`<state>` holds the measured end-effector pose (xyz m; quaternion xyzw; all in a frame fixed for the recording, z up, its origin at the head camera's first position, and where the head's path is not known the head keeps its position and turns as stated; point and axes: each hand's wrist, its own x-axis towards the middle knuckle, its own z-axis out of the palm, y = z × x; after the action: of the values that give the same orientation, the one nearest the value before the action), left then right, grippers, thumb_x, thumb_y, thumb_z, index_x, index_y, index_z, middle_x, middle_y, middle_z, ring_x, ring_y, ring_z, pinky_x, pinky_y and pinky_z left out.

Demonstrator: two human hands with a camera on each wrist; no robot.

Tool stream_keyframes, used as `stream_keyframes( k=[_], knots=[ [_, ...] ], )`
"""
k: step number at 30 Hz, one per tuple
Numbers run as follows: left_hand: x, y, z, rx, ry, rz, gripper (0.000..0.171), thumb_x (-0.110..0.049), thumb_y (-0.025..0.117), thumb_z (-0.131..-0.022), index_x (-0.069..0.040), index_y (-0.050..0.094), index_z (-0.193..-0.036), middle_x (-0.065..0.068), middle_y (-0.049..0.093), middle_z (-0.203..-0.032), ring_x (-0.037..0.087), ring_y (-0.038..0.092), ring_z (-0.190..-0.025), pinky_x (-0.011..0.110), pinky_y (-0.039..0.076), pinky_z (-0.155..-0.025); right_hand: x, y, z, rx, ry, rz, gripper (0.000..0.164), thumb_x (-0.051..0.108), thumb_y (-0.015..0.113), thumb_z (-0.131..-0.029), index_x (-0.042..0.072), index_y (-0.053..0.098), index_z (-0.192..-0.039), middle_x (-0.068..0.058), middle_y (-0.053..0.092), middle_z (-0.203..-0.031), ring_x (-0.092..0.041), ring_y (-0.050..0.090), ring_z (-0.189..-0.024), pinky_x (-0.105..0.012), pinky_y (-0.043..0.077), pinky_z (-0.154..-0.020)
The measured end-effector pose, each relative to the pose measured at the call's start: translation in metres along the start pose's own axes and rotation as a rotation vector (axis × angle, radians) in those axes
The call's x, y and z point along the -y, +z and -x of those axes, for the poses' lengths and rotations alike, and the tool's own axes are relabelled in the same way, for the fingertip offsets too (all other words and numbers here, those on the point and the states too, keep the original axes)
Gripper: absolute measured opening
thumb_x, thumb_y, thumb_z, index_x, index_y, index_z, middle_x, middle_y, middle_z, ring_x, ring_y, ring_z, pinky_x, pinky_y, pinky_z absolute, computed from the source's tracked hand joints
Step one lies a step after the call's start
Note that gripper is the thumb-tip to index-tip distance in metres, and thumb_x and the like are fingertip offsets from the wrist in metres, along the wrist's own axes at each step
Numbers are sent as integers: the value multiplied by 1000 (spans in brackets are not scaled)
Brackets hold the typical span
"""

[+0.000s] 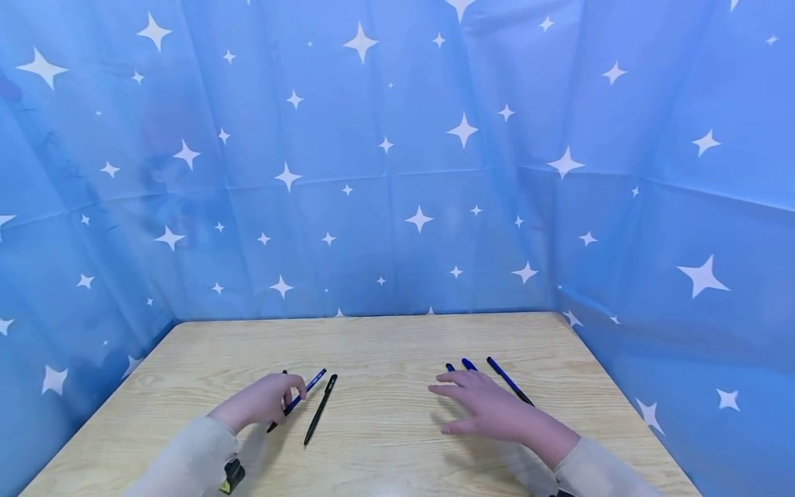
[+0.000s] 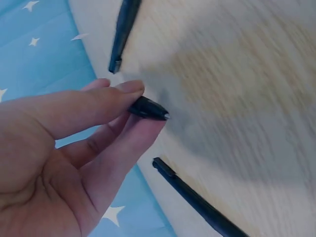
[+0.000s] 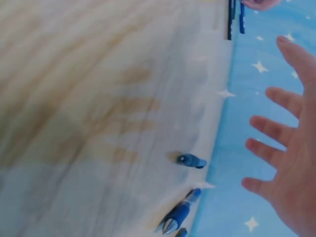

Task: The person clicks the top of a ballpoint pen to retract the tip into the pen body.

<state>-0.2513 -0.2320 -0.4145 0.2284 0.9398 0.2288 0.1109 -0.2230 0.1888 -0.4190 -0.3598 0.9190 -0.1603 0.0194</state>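
My left hand (image 1: 287,395) hovers low over the left of the wooden table (image 1: 385,442) and pinches a small black pen cap (image 2: 150,109) between thumb and forefinger. A blue pen (image 1: 308,388) runs under its fingers, and a black pen (image 1: 320,408) lies just to the right. My right hand (image 1: 452,406) hovers flat with fingers spread over the right of the table, holding nothing. Beyond its fingertips lie a short blue cap (image 1: 450,366), a second blue piece (image 1: 468,364) and a dark blue pen (image 1: 509,381). The right wrist view shows the cap (image 3: 191,160) and a blue pen tip (image 3: 177,218).
A blue star-patterned cloth (image 1: 397,172) walls in the table at the back and both sides. Bare wood lies between the hands and toward the back edge (image 1: 373,317). Cream sleeves cover both forearms.
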Motion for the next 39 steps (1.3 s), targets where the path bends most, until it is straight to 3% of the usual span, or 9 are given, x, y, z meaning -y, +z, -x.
stream_keyframes(
  k=[12, 18, 23, 27, 33, 39],
  knots=[
    [-35, -1, -5, -24, 49, 56, 46, 20, 70, -71, -8, 61, -106, 4, 54, -85, 17, 56, -68, 34, 48, -57, 3, -6, -20, -48, 17, -194, 64, 49, 63, -92, 19, 46, -146, -5, 43, -146, -32, 39, -134, -56, 35, -103],
    [-56, 2, -9, -22, 55, 115, 45, 17, 70, -76, -13, 62, -107, 5, 58, -92, 17, 58, -73, 34, 50, -58, 7, -8, -28, -86, 41, -328, 62, 45, 64, -93, 17, 46, -145, -3, 43, -146, -31, 38, -135, -56, 35, -103],
    [-71, 5, -13, -54, 113, 124, 44, 15, 70, -77, -14, 61, -108, 1, 57, -90, 15, 55, -71, 31, 48, -58, 13, -10, -33, -156, 27, -418, 61, 45, 64, -93, 18, 47, -144, -2, 46, -143, -30, 41, -133, -57, 35, -103],
    [-79, 9, -16, -84, 170, 137, 43, 14, 70, -78, -13, 61, -109, -1, 58, -88, 12, 53, -70, 29, 47, -59, 20, -8, -37, -221, -2, -459, 57, 43, 66, -92, 22, 50, -142, 4, 50, -140, -26, 43, -132, -56, 36, -103],
    [-88, 13, -20, -119, 195, 171, 42, 13, 70, -79, -15, 60, -109, -4, 60, -93, 11, 59, -77, 28, 50, -63, 29, -8, -43, -284, 5, -573, 50, 39, 67, -92, 32, 51, -139, 13, 51, -137, -21, 44, -131, -55, 35, -103],
    [-100, 15, -23, -164, 200, 250, 41, 12, 70, -80, -16, 58, -107, -1, 60, -99, 14, 61, -84, 29, 52, -68, 39, -13, -50, -327, 10, -683, 50, 33, 66, -94, 34, 47, -141, 10, 52, -137, -24, 45, -130, -55, 36, -103]
  ],
)
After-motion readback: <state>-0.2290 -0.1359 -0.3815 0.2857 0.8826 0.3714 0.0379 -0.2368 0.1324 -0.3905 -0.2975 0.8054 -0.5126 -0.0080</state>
